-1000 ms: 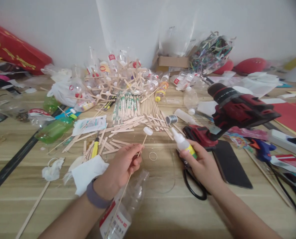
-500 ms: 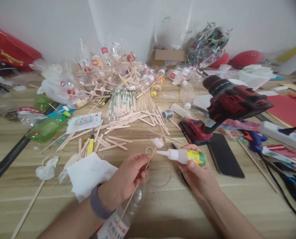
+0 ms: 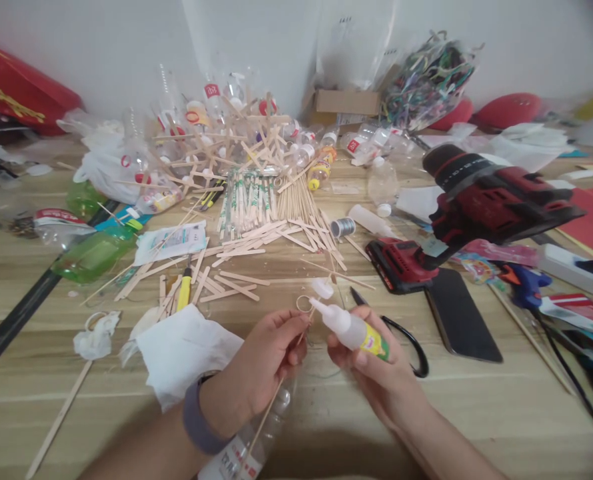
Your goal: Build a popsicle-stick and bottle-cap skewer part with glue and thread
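My left hand [image 3: 264, 357] is closed around a thin wooden skewer [image 3: 269, 415], which slants up from lower left. By its fingertips a small ring [image 3: 298, 305] sits at the stick; how it is attached cannot be made out. In my right hand [image 3: 384, 377] is a glue bottle [image 3: 352, 331] with a yellow-green label. Its white nozzle points up and left, the tip at or very close to the skewer beside the ring. Just beyond the tip is a white bottle cap [image 3: 322, 288] with a stick at it. A clear plastic bottle [image 3: 274, 427] lies under my left wrist.
Black-handled scissors [image 3: 416, 347] lie beside my right hand, near a phone [image 3: 464, 320] and a red drill [image 3: 496, 197]. Several craft sticks [image 3: 236, 287], skewers [image 3: 296, 203] and plastic bottles lie further back. White tissue [image 3: 181, 350] is left of my left hand.
My right hand has tilted the glue bottle and brought its nozzle left to the skewer by the ring. The scissors show more now. My left hand keeps its hold, and the view has shifted slightly.
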`<state>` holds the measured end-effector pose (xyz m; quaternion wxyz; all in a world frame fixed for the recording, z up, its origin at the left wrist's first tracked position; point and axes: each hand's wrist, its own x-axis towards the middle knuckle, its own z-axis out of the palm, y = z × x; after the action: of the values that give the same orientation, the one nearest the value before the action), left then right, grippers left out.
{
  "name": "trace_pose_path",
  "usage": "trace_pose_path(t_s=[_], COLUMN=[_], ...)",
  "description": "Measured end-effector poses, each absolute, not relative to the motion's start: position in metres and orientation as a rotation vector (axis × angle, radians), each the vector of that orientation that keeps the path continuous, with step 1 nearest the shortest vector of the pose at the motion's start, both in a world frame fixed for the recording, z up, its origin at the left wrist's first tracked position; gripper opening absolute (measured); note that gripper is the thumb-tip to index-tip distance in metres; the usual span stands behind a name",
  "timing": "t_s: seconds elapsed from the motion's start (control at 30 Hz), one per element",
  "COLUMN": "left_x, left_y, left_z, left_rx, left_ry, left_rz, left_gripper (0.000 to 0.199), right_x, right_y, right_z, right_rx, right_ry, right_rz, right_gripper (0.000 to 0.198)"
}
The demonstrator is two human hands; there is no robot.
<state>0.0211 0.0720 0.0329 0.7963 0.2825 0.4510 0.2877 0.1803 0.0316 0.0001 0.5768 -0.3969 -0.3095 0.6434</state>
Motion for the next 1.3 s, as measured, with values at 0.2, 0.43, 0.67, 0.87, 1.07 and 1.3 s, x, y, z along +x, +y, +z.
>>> trace_pose_path(t_s=[0.2, 0.43, 0.67, 0.87, 1.07, 1.3], left_x=[0.022, 0.023, 0.023, 0.024, 0.025, 0.026], left_y=[0.071, 0.071, 0.068, 0.068, 0.065, 0.066], left_z=[0.033, 0.032, 0.034, 0.032, 0.03, 0.03], left_rx=[0.631, 0.632, 0.603, 0.574, 0.578, 0.58], left_ry=[0.962, 0.978, 1.005, 1.009, 1.006, 1.014], left_rz=[0.622, 0.64, 0.639, 0.635, 0.66, 0.642], left_gripper=[0.024, 0.027, 0.024, 0.027, 0.026, 0.03], right_x=[0.174, 0.171, 0.171, 0.165, 0.16, 0.159], right_y=[0.029, 0.035, 0.036, 0.035, 0.035, 0.041], right_z=[-0.003, 0.015, 0.014, 0.01, 0.008, 0.011], right_rx=[-0.965, -0.995, -1.266, -1.449, -1.479, -1.519], right_ry=[-0.782, -0.664, -1.071, -1.456, -1.583, -1.491], right_rz=[1.45, 1.612, 1.206, 0.665, 0.418, 0.489], right_gripper=[0.038, 0.035, 0.024, 0.012, 0.008, 0.01])
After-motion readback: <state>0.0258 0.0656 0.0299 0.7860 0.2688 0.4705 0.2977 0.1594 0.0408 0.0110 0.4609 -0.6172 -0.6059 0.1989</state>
